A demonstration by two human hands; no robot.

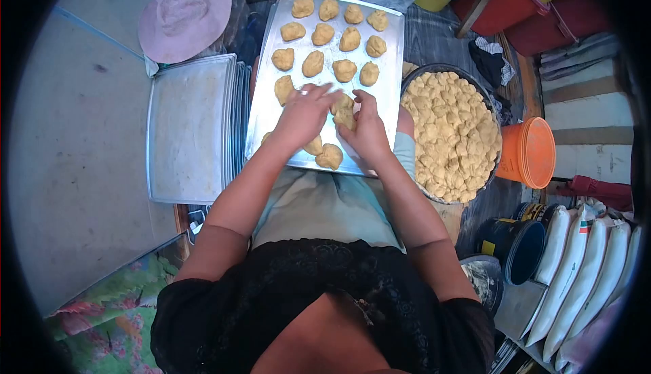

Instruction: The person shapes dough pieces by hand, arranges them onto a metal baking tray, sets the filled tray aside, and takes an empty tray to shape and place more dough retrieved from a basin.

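Note:
A metal tray (391,96) lies across my lap, with several lumps of yellow-brown dough in rows on it. My left hand (306,111) is over the tray's lower middle, its fingers stretched toward a dough piece (344,111). On the other side of that piece is my right hand (367,126), thumb and fingers apart and curved round its right edge. One more lump (329,157) sits near the tray's close edge, and another is partly hidden under my left wrist. To the right, a large round basin (489,96) is heaped with dough pieces (451,136).
Stacked metal trays (190,130) stand at the left, below a pink hat (183,18). Orange buckets (527,152), a dark bucket (519,248) and white sacks (576,265) are at the right. Yellow and red containers (488,8) sit at the back right.

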